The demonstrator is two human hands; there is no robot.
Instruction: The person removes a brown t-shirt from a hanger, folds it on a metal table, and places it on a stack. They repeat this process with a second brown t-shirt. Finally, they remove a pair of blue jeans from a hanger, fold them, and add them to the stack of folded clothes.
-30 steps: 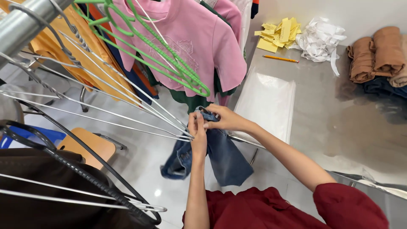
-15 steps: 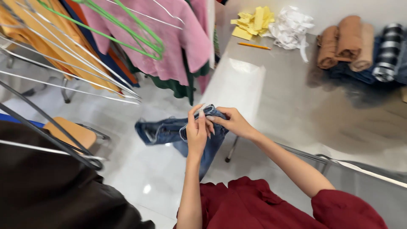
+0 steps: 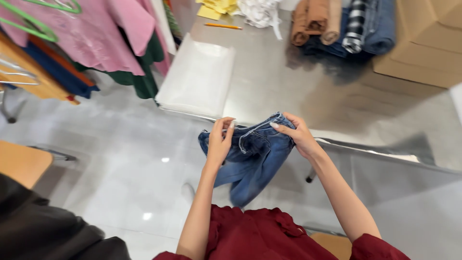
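Both hands hold a small pair of blue denim jeans in the air, just off the near edge of the grey metal surface. The left hand has its fingers curled shut on the waistband's left side; the right hand pinches the right side, fingers closed over the denim. The legs hang down freely over the pale glossy floor, which lies open below and to the left. On the surface, a flat stack of white plastic bags sits at the left edge, near the jeans. Rolled brown, checked and blue garments lie well apart at the far side, beside tan cardboard boxes. Pink and green clothes on hangers crowd the far left.
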